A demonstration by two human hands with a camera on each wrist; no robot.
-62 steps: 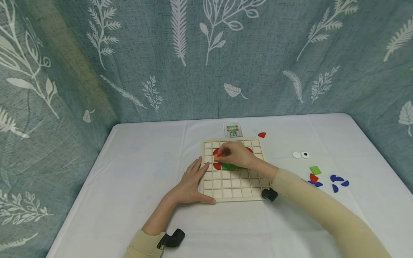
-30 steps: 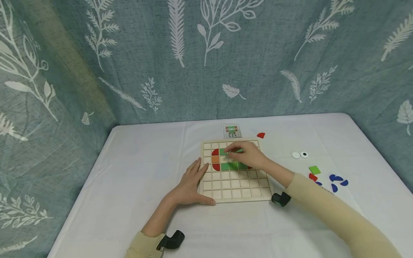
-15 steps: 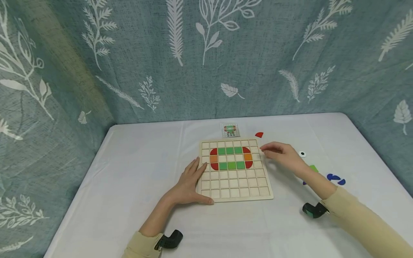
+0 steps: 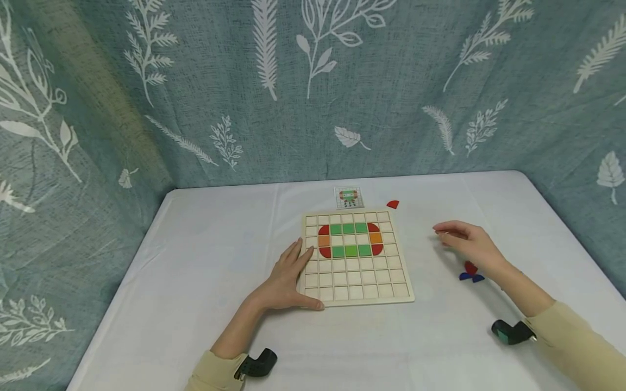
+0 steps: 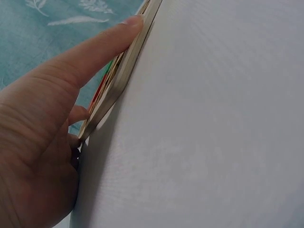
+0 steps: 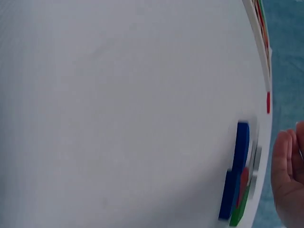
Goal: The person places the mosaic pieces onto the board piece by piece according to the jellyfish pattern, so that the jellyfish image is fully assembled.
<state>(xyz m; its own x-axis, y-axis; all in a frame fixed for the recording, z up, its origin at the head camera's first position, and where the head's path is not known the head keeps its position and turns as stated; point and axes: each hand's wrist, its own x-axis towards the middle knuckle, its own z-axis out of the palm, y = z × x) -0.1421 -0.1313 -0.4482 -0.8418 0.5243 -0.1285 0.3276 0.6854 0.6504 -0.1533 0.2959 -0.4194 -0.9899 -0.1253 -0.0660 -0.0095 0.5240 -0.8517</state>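
Observation:
My left hand rests spread along the left edge of a wooden grid board, thumb on its front corner. In the left wrist view the thumb lies on the board's rim. On the board, green squares, orange squares and red quarter-rounds form a ring. My right hand hovers right of the board, fingers loosely bent, with nothing visible in them. Below it lie a red piece and blue pieces. The right wrist view also shows a green square and greyish-white pieces.
A small pattern card lies behind the board. Near the board's back right corner is a loose red quarter-round. White cloth covers the table, and a leaf-patterned curtain hangs behind and at the left.
An orange square held by the right hand went into the board's left side. That hand then moved off rightward to above the loose pieces. The left hand stayed on the board.

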